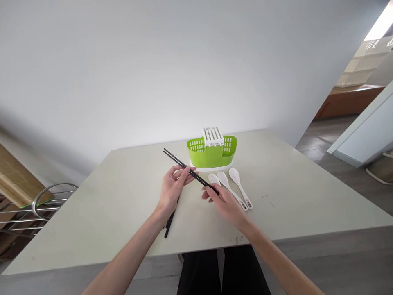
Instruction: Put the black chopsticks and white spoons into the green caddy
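Left hand [174,185], right hand [223,201] gripping black chopsticks [199,178], wide table [291,180] around; sticks [169,224], seemingly two, near front edge [202,250]

Close head-worn view, forward and down over hands [172,186] and table [101,213]

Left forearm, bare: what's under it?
Slim black chopsticks on the pale table, partly showing. The rest, and their count, are hidden beneath the left hand and forearm.
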`<state>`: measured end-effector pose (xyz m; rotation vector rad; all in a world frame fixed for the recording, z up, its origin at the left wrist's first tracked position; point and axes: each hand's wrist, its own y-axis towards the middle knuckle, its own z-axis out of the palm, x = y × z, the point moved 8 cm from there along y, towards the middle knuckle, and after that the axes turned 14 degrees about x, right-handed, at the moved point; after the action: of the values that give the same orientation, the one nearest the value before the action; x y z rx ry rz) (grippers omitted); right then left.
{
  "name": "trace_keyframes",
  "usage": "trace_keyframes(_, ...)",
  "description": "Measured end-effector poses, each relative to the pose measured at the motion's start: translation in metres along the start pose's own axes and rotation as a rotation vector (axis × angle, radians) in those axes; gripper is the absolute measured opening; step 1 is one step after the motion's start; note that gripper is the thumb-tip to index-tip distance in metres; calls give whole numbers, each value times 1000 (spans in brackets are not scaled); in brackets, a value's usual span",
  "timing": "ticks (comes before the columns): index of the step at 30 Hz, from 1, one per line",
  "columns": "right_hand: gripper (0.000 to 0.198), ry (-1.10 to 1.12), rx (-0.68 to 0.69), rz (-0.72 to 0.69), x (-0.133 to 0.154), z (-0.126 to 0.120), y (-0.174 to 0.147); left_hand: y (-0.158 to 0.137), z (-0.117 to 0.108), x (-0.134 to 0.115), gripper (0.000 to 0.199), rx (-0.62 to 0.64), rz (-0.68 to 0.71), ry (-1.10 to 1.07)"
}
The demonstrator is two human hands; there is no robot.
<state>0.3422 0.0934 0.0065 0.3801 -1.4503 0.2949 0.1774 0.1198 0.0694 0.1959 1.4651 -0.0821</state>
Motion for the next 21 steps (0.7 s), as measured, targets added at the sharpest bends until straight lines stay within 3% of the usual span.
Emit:
trace_keyframes(2, 54, -104, 66, 9, -4, 0, -4, -1, -2, 6, 45, 19, -29, -13)
trace_keyframes(7, 57, -115, 191, 43, -9, -2, -14, -7, -4, 13, 40, 72, -86, -7)
trace_keyframes(14, 53, -234, 215, 75, 1, -13, -22, -7, -15, 1, 41, 36, -80, 86)
trace_keyframes(16, 50, -346, 127, 25, 9, -24, -18, 1, -22, -9, 43, -3, -23, 91)
trace_keyframes(21, 45, -874, -334, -270, 55, -75, 7, 37, -49, -55, 43, -176, 226, 165)
